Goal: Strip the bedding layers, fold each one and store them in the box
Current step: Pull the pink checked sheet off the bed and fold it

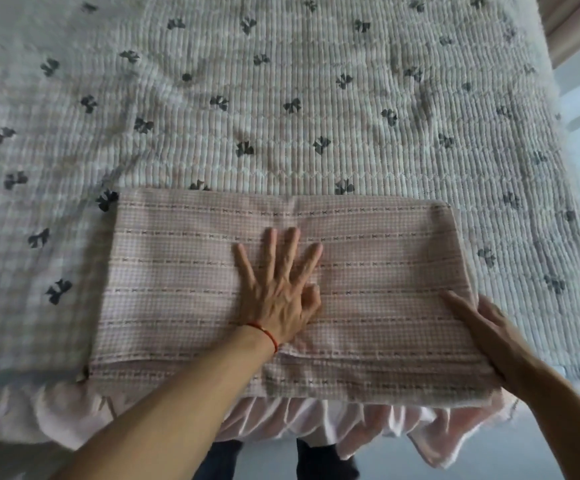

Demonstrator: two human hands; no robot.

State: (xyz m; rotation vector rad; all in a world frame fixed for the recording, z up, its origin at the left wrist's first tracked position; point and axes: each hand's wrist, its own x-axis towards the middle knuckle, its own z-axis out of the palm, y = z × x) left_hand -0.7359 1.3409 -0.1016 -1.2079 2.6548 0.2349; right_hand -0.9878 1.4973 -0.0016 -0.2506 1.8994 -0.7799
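— Pink checked cloth, that folded sheet — soft and limp, likely light. Where is it?

— At six o'clock on the quilt, by the bed's edge. The left hand presses flat at its middle, fingers spread; the right hand, fingers straight, rests on its four-o'clock edge — best lifted there, from underneath.

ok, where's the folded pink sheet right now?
Head view, lower centre: the folded pink sheet lies on the bow-print quilt at the bed's near edge, left hand flat on it, right hand at its right end.
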